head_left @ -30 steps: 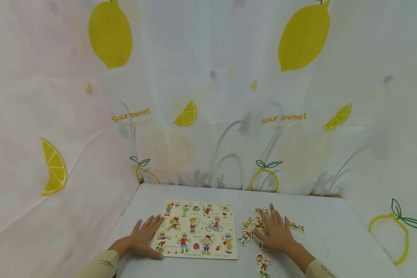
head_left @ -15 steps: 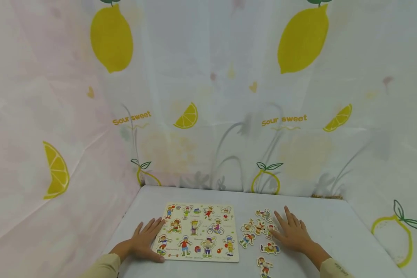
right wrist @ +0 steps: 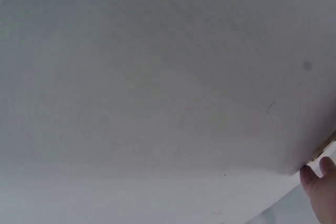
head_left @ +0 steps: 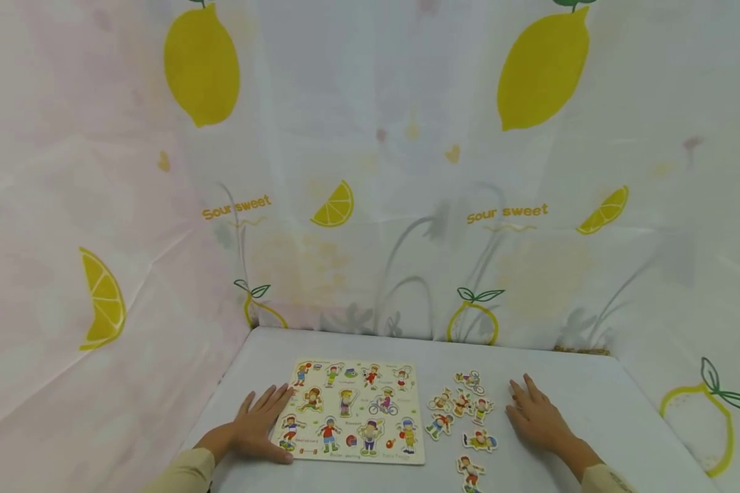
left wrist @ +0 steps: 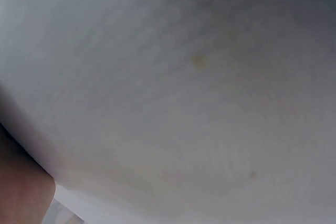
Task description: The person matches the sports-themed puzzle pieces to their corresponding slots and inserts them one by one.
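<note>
On the left half of the white table [head_left: 580, 383], the puzzle board [head_left: 418, 438] lies flat, and the left hand [head_left: 257, 426] rests at its left edge, the thumb set apart from the fingers and pinching nothing. To the right of the board are seven loose pieces [head_left: 461, 405], all apart from it. The right hand [head_left: 538, 419] is farther right, near the pieces but not touching them; its fingers are extended, lie rather close together and hold nothing.

In my judgement, the board could slide or turn if the left hand pushes against its side. Four of the pieces are crowded together, so a finger reaching for one could easily move its neighbour. The pieces look thin, and this may make them difficult to lift from the table. The skateboard piece [head_left: 469, 471] is on the near side, at the border of the view, so it could be overlooked.

Around the table hangs a cloth [head_left: 370, 260] with printed lemons, on the far side and both sides. Between the right hand and the nearest pieces I see no obstacle; toward the board, the crowded pieces themselves stand in the way.
</note>
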Demonstrator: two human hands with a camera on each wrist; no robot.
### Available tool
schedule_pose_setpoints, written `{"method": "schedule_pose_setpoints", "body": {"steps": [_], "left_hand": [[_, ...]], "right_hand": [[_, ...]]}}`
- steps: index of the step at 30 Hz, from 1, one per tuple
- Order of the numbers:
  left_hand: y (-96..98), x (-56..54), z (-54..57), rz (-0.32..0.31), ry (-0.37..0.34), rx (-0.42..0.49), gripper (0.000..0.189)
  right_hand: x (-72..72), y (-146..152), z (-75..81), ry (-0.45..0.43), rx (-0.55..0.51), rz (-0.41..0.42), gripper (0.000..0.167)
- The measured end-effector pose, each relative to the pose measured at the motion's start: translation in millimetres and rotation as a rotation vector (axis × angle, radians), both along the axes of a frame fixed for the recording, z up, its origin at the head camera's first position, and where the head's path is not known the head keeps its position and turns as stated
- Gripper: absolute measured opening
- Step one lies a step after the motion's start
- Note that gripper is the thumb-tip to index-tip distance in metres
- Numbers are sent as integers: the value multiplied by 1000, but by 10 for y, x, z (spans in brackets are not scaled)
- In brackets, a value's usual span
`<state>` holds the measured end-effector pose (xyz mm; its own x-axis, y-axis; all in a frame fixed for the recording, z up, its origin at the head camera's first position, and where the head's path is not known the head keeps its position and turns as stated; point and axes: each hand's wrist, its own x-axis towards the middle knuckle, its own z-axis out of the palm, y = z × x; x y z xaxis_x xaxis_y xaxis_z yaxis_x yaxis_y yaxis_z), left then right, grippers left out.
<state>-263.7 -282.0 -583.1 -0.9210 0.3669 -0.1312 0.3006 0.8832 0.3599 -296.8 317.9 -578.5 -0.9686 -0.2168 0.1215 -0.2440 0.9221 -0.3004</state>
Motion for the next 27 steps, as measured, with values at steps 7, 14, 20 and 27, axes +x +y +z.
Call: {"method": "schedule_pose_setpoints", "body": {"steps": [7,14,20,27], "left_hand": [[3,8,33,-3,-3,21,134],[48,5,80,9,-37,-18,136],[25,-11,24,18,-39,-15,137],[17,-35,-10,36,-30,-19,137]], "right_hand": [[-18,143,-48,81,-29,34,49],[15,174,53,157,-18,-4,27],[-15,227,92,69,-182,-126,17],[-101,249,134,-70,-322,-248,20]]}}
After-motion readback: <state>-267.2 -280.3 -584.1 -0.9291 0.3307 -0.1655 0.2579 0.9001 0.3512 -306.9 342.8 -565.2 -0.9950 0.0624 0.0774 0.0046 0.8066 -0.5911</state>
